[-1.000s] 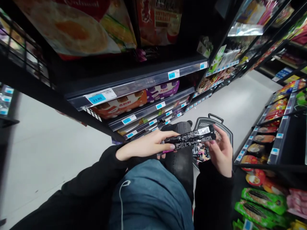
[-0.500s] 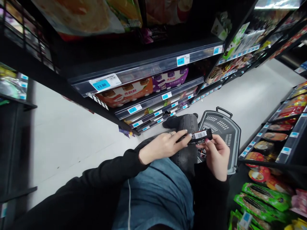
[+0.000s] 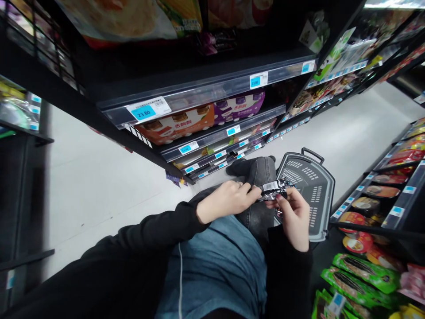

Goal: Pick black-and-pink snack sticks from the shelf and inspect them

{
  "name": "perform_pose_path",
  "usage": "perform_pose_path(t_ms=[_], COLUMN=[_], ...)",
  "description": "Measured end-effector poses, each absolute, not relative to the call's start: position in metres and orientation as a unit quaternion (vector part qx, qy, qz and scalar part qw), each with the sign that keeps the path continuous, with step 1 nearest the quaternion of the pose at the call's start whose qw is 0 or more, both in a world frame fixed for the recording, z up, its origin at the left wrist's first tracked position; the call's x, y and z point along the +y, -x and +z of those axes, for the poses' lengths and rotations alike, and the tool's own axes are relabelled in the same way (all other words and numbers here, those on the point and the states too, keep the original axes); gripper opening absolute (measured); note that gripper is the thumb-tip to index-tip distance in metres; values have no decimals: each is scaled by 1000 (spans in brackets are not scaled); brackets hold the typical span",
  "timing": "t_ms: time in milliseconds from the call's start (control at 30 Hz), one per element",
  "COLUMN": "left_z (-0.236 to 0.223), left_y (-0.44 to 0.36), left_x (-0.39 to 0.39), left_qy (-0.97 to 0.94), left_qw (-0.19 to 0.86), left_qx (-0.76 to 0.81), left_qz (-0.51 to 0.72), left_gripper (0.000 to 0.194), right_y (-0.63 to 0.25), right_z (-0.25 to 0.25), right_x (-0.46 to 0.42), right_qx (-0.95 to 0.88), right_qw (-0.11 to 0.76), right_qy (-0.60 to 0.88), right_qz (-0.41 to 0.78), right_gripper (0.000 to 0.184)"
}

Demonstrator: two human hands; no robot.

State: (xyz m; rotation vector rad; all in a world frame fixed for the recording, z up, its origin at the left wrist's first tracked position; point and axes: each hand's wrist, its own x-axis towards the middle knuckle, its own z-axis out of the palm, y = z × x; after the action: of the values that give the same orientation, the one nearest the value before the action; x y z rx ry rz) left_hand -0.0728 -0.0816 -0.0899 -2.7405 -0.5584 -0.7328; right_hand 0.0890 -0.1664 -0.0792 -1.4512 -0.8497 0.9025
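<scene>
A small black shiny packet (image 3: 270, 188) with a white barcode label is stretched between my two hands, over my knee. At its left end, my left hand (image 3: 232, 198) has its fingers closed on the packet's edge. My right hand (image 3: 294, 215) pinches the other end between thumb and fingers. What the packet contains is not visible. Behind my right hand a grey shopping basket (image 3: 327, 190) with slotted sides stands on the floor; part of its inside is hidden by the hand and my leg.
A dark shelf (image 3: 206, 86) with price tags rises in front of me, holding orange and purple multipacks (image 3: 239, 107). Right of the basket, a low shelf carries green packets (image 3: 365, 272) and round red tubs (image 3: 358, 241). Pale floor (image 3: 109, 190) lies to the left.
My left fingers, earlier extended along the packet, are now curled onto its left end. The packet has turned so more of its shiny crinkled face shows.
</scene>
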Motion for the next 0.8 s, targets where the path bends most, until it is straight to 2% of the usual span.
perform_pose_path(t_ms=[167, 300, 400, 533, 700, 800], left_z=[-93, -92, -93, -96, -97, -95], left_y=[72, 73, 73, 71, 70, 70], left_x=[-81, -82, -83, -84, -86, -86], left_qy=[938, 951, 955, 949, 934, 927], left_qw=[81, -7, -26, -18, -71, -23], left_qx=[-213, -241, -241, -220, -208, -208], left_qz=[-260, -192, -170, -226, -282, -313], left_gripper=[23, 26, 32, 33, 34, 28], right_y=[-87, -89, -85, -81, -82, -78], right_z=[-80, -82, -82, -82, -84, -86], right_x=[-170, -173, -172, -173, -175, -176], right_qx=[-385, -436, -478, -513, -544, -552], right_qw=[543, 511, 474, 435, 433, 452], right_qy=[625, 623, 625, 636, 613, 614], right_qz=[408, 400, 395, 379, 375, 338], right_gripper=[16, 15, 16, 19, 22, 22])
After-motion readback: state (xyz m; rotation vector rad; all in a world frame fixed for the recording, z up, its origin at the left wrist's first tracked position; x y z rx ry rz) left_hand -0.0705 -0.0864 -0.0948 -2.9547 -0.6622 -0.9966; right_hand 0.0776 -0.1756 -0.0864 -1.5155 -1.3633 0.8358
